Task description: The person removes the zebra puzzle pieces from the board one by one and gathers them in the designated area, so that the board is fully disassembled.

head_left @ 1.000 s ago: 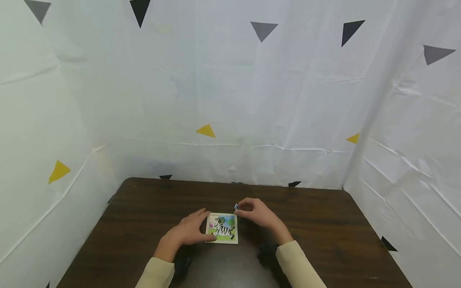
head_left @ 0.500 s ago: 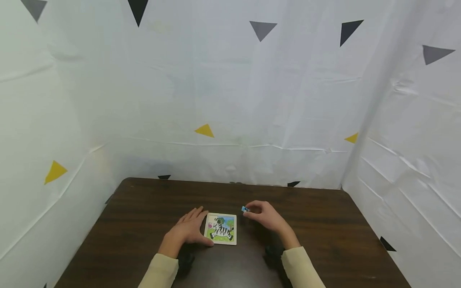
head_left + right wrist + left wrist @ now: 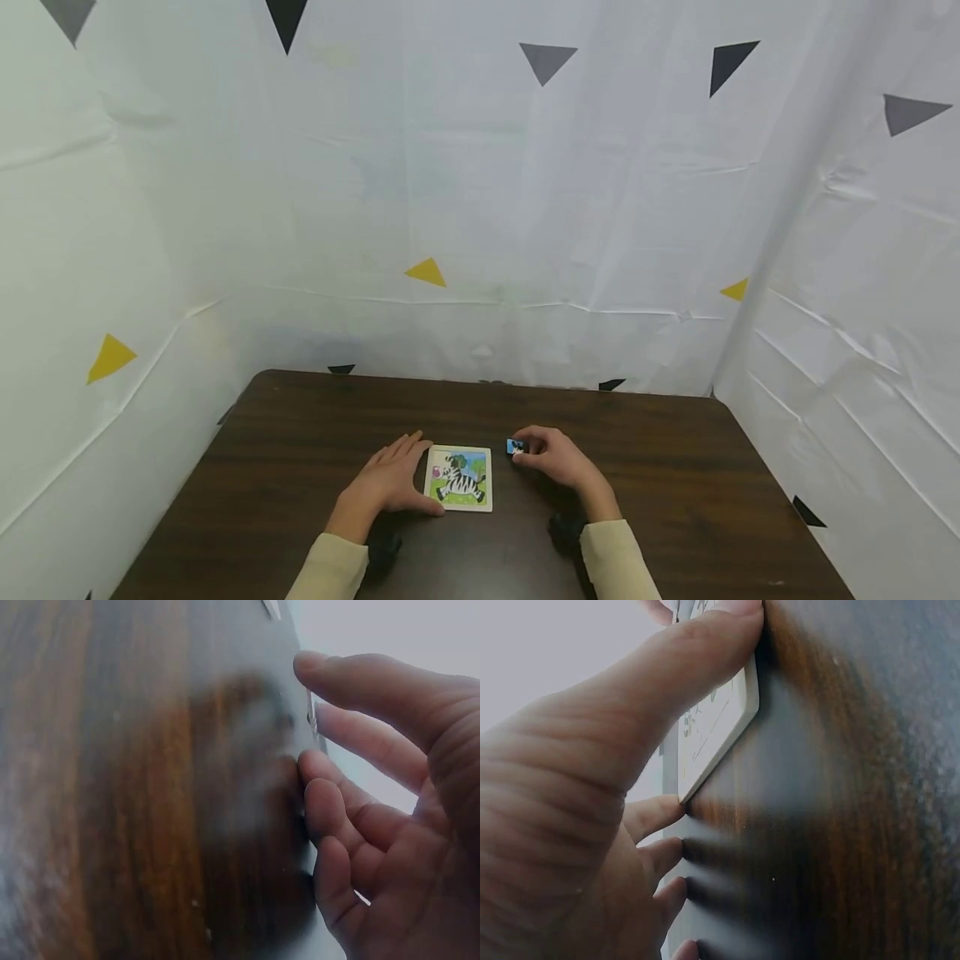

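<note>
A square zebra jigsaw puzzle [image 3: 465, 475] in a pale frame lies flat on the table, in the middle of the head view. My left hand [image 3: 386, 483] spans its left side with fingers spread and nearly straight. In the left wrist view the index fingertip [image 3: 660, 812] touches a corner of the frame [image 3: 727, 742], and the thumb lies across another part. To the right of the puzzle, my right hand [image 3: 558, 457] pinches a small blue, black and white puzzle piece [image 3: 514, 447] between thumb and index finger. Only a thin edge of that piece [image 3: 311, 712] shows in the right wrist view.
The dark wood table [image 3: 660, 467] has rounded far corners. White sheeting [image 3: 480, 208] with grey, black and yellow triangles hangs behind it and along both sides. Dark wrist-worn devices [image 3: 567, 532] sit under both wrists.
The right hand has moved the puzzle piece right, away from the puzzle's upper right corner, then slightly nearer. The left thumb has slid off the picture to the puzzle's lower left corner.
</note>
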`<state>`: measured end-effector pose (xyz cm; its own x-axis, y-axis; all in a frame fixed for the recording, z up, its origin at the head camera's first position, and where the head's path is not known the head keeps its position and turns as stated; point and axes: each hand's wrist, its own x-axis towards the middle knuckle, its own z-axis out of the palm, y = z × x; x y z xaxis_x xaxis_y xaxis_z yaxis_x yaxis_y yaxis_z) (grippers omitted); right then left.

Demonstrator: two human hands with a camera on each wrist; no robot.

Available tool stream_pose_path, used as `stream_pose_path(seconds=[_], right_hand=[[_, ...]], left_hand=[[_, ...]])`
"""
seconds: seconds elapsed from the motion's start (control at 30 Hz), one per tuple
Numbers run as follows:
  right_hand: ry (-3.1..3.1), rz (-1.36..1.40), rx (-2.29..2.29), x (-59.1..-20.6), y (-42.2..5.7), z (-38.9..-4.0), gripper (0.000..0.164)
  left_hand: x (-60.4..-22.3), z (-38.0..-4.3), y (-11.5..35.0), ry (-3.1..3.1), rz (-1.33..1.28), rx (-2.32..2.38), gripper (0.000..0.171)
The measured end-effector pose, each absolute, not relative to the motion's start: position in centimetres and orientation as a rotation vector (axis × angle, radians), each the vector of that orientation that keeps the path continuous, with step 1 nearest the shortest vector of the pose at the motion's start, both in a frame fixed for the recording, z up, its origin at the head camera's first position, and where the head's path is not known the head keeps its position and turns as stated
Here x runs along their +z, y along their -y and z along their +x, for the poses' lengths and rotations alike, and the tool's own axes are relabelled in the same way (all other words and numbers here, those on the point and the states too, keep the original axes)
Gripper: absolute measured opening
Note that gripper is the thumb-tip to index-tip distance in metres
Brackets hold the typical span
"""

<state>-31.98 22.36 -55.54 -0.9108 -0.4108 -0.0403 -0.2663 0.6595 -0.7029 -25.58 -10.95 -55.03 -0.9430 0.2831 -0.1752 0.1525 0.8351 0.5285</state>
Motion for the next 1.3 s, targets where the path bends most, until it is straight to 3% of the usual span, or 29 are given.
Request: stream_pose_path(seconds=[1.07, 1.3], right_hand=[[-2.677, -0.434, -1.150, -54.9, -21.6, -31.8, 0.039], [-2.587, -0.574, -1.243, -54.0, -20.0, -31.4, 0.042]], left_hand=[[-55.3, -25.9, 11.1, -2.768, 0.340, 0.764, 0.118], [-56.4, -26.2, 11.4, -2.761, 0.360, 0.763, 0.124]])
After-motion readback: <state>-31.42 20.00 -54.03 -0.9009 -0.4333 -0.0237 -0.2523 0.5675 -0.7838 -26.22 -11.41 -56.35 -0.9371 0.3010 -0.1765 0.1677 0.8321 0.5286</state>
